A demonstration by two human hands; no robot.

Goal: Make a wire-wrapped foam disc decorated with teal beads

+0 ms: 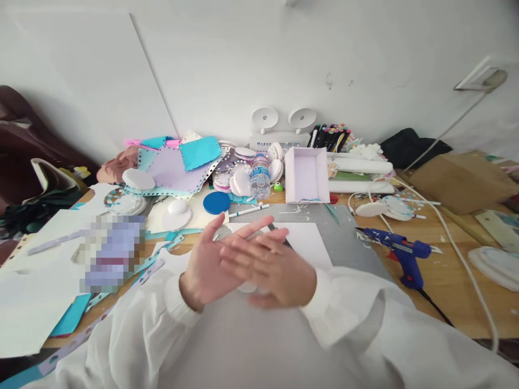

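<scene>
My left hand (213, 270) is palm up with its fingers stretched out. Across it lies my right hand (279, 273), palm down, its fingers flat on the left palm and slightly blurred. No object shows between the two. Under and behind them are a white sheet (307, 244) and a dark strip partly covered by the fingers, on a grey cutting mat (348, 237). Beyond the hands lie a white marker pen (249, 210), a round blue disc (216, 202) and a white disc with a dome on it (177, 215).
A blue glue gun (401, 251) with a black cord lies at right, near a white cable (458, 248). At the back stand a water bottle (260, 178), an open white box (307, 175) and several markers (330, 138). Foam sheets (170, 167) and paper (36, 292) cover the left.
</scene>
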